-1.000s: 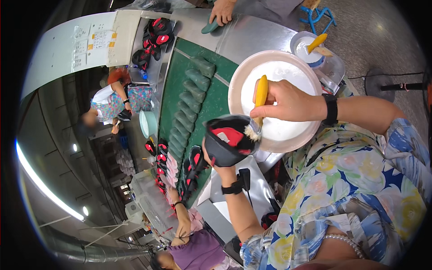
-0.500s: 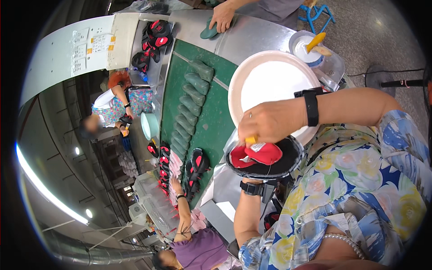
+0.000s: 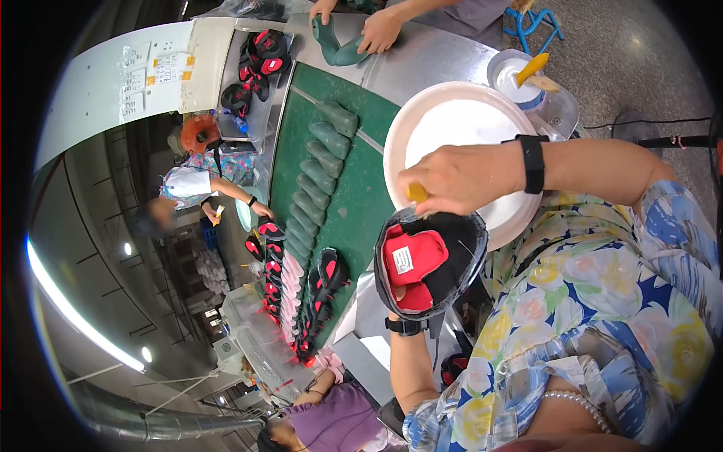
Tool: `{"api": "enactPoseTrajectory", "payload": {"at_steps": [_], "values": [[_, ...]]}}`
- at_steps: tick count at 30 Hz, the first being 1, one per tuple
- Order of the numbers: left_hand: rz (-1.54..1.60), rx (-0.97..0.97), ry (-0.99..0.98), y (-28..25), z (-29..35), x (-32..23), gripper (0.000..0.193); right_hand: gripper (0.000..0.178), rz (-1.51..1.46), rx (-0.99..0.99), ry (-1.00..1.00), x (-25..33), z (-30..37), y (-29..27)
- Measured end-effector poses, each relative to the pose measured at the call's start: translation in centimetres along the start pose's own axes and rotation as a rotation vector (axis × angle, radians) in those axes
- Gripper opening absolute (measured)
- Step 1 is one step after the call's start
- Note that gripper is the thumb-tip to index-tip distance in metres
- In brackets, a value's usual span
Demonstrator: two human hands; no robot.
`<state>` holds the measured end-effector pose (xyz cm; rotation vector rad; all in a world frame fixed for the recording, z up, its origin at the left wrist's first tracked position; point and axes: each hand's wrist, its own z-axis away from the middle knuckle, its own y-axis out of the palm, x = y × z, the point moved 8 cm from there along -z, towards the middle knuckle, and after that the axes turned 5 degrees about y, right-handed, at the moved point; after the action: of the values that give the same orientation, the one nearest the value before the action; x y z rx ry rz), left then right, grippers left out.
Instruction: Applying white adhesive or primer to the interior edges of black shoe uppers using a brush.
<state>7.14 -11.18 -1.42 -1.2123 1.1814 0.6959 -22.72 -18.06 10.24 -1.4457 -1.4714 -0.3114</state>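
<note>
My right hand [image 3: 456, 181] grips a brush by its yellow handle [image 3: 416, 192], its tip at the upper rim of a black shoe upper [image 3: 461, 260]. The upper has a red lining piece [image 3: 416, 256] with a white label, and its open side faces me. From below, my left hand [image 3: 395, 311] holds the upper up; its fingers are mostly hidden behind it. A wide pale basin [image 3: 393, 154] of white liquid stands just beyond my right hand.
Green shoe lasts [image 3: 329, 142], black-and-red shoes [image 3: 328, 282] and pink pieces [image 3: 291, 282] line the green belt [image 3: 361, 196]. A small tub [image 3: 497, 71] holds another yellow-handled brush [image 3: 532, 68]. Across the metal table, a co-worker's hands [image 3: 382, 30] hold green lasts [image 3: 350, 53]. Other co-workers stand along the far side.
The shoe upper has tilted and shifted lower left, showing more of its inside. My brush has moved to its upper rim. The co-worker opposite now has both hands on lasts; another reaches to the belt.
</note>
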Motion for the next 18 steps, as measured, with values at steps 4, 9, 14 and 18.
{"api": "enactPoseTrajectory", "payload": {"at_steps": [4,9,14,18], "values": [[-0.076,-0.040,0.019,-1.5,0.0,0.8,0.070,0.024,-0.041,0.105,0.259,-1.1,0.7,-0.8],[-0.172,-0.089,0.043,-3.1,-2.5,1.1,0.073,0.023,-0.441,-0.158,0.137,2.9,3.3,0.9],[-0.282,-0.106,0.094,-4.6,-1.6,1.3,0.076,0.022,-0.436,-0.061,0.111,2.1,3.1,3.4],[-0.353,-0.180,0.139,-5.8,-1.6,2.2,0.079,0.017,-0.224,-0.173,0.085,-0.7,1.2,1.1]]}}
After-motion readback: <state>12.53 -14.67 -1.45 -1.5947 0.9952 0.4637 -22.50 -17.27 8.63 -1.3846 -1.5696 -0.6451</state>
